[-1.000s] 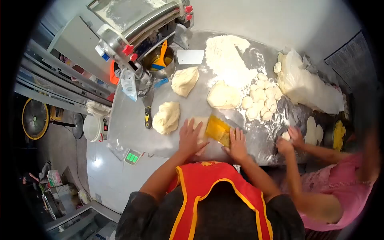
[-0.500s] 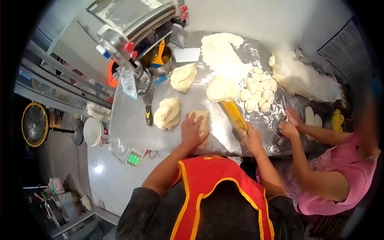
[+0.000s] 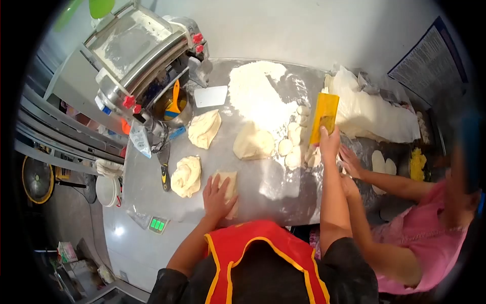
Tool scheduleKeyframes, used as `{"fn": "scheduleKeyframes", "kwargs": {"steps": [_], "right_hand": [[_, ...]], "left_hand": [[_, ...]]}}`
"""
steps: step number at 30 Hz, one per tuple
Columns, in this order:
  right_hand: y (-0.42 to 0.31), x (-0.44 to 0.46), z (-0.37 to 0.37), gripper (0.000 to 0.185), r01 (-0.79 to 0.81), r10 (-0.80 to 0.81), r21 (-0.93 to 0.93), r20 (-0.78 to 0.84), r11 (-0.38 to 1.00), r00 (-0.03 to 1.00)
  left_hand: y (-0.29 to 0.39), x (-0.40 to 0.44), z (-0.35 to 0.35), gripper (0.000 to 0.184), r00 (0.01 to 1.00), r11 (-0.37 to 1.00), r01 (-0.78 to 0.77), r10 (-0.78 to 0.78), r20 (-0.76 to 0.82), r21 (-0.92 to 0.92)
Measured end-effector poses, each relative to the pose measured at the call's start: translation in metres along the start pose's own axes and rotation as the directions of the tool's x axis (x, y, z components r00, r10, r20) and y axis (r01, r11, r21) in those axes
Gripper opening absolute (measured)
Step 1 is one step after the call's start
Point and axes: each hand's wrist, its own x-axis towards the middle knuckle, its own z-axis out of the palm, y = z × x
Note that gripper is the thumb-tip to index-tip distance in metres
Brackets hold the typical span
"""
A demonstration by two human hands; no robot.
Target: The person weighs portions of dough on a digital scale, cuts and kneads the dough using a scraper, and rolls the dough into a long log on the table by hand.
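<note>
My left hand (image 3: 217, 198) lies flat with fingers apart on a floured, flattened piece of dough (image 3: 231, 183) near the table's front edge. My right hand (image 3: 329, 141) grips a yellow dough scraper (image 3: 325, 109), held among the small round dough pieces (image 3: 293, 133); some are hidden behind the scraper and hand. Left of centre sits a larger flat mound of dough (image 3: 253, 142). Two more dough lumps, one folded (image 3: 205, 128) and one rounded (image 3: 187, 177), rest farther left.
A co-worker's hands (image 3: 350, 163) work close beside my right forearm. Loose flour (image 3: 255, 91) covers the back of the metal table (image 3: 263, 200). A dough roller machine (image 3: 139, 61), a pot with an orange-handled brush (image 3: 174, 104), a white scraper (image 3: 210, 96) and wrapped dough (image 3: 372, 109) stand around.
My right hand has swung the yellow scraper up and right, over the small dough pieces, whose group looks narrower. My left hand stays on the flattened dough. The whole view has shifted.
</note>
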Motion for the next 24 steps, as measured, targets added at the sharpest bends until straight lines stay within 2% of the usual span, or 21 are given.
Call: {"fn": "scheduleKeyframes", "kwargs": {"steps": [2,5,8,10,12,14,15,16,17,19,21,22,23,24], "right_hand": [[0.025,0.058,0.006,0.026,-0.007,0.007,-0.009,0.029,1.000,1.000],[0.029,0.124,0.024,0.025,-0.073,0.073,-0.006,-0.020,0.997,0.997],[0.066,0.200,0.043,0.026,-0.117,0.115,-0.087,-0.033,0.989,0.993],[0.178,0.299,0.061,0.027,-0.065,0.060,-0.158,-0.036,0.985,0.998],[0.099,0.265,0.064,0.029,-0.303,0.299,-0.045,-0.065,0.952,0.952],[0.088,0.257,0.068,0.046,-0.239,0.191,-0.425,-0.152,0.873,0.970],[0.090,0.245,0.074,0.050,-0.035,-0.036,-0.517,-0.126,0.856,0.991],[0.088,0.228,0.080,0.053,0.166,-0.263,-0.593,-0.081,0.788,0.961],[0.085,0.209,0.086,0.057,0.348,-0.475,-0.652,-0.021,0.673,0.880],[0.052,0.154,0.098,0.065,0.497,-0.457,-0.474,0.207,0.727,0.865],[0.036,0.094,0.118,0.066,0.458,-0.368,-0.140,0.416,0.878,0.832],[0.019,0.055,0.123,0.069,0.437,-0.330,-0.086,0.531,0.895,0.781],[0.024,0.030,0.131,0.073,0.465,-0.393,0.078,0.665,0.882,0.635],[0.023,0.001,0.135,0.083,0.578,-0.385,-0.020,0.728,0.816,0.568]], "left_hand": [[0.002,0.003,0.000,0.066,1.000,1.000,0.020,-0.020,0.015,0.021],[0.006,0.006,-0.001,0.065,1.000,0.999,0.029,-0.029,0.003,0.028],[0.011,0.015,-0.003,0.067,0.999,0.999,0.041,-0.041,-0.010,0.008],[0.013,0.014,-0.005,0.068,0.997,0.997,0.078,-0.078,-0.010,0.013],[0.018,0.019,-0.004,0.069,0.993,0.993,0.116,-0.115,-0.009,0.037],[0.021,0.026,-0.005,0.072,0.991,0.987,0.133,-0.133,-0.006,0.086],[0.022,0.029,-0.005,0.072,0.990,0.985,0.137,-0.138,-0.001,0.104],[0.022,0.033,-0.003,0.072,0.990,0.983,0.138,-0.140,0.001,0.120],[0.022,0.037,-0.002,0.068,0.992,0.980,0.124,-0.121,-0.031,0.156],[0.020,0.045,0.001,0.063,0.992,0.982,0.124,-0.122,-0.026,0.144],[0.016,0.053,0.004,0.057,0.990,0.978,0.137,-0.139,0.001,0.157],[0.014,0.057,0.006,0.054,0.987,0.972,0.151,-0.158,0.028,0.177],[0.012,0.059,0.007,0.051,0.983,0.967,0.162,-0.176,0.052,0.197],[0.011,0.061,0.008,0.049,0.983,0.966,0.166,-0.179,0.048,0.196]]}}
